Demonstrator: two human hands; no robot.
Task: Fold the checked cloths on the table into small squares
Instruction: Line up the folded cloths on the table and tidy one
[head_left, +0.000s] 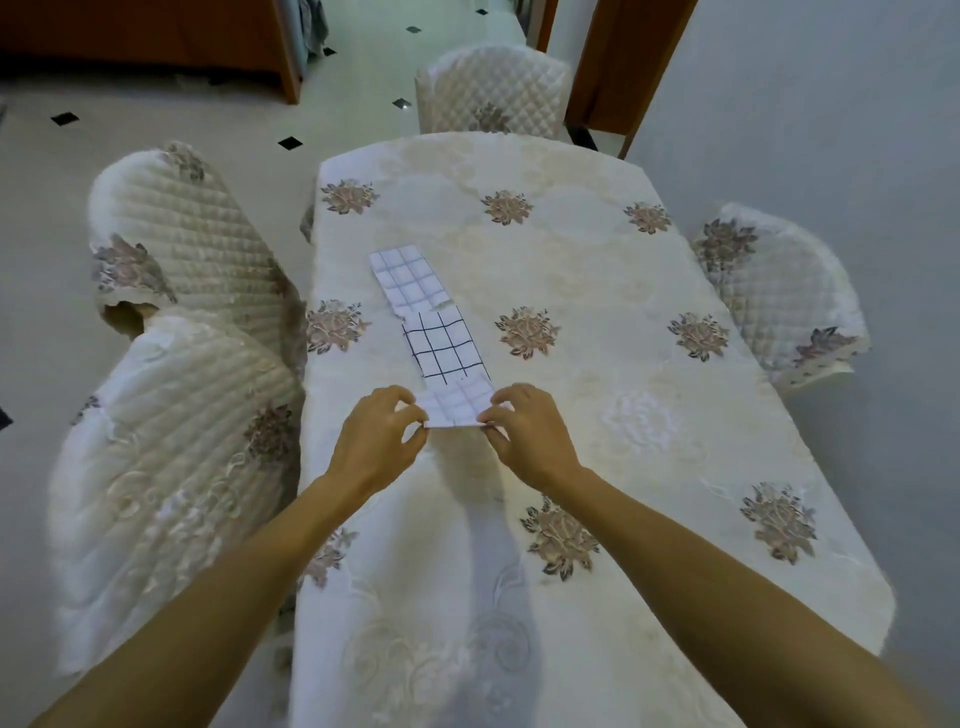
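Both hands (452, 431) pinch corners of a long, flat checked cloth (441, 348).

White checked cloth (441, 348) lying as long narrow strip on desk (597, 415), near end (456, 408) folding over (far end paler).

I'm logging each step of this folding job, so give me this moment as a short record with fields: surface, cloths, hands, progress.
surface: table under a cream flowered cover
cloths: a long folded strip of checked cloth runs away from the person; its far part has faint grey lines, the middle has dark lines
left hand: pinches the near left corner of the strip
right hand: pinches the near right corner
progress: near end lifted and turned over onto the strip; not yet a small square
around: quilted chairs at the table's sides and far end
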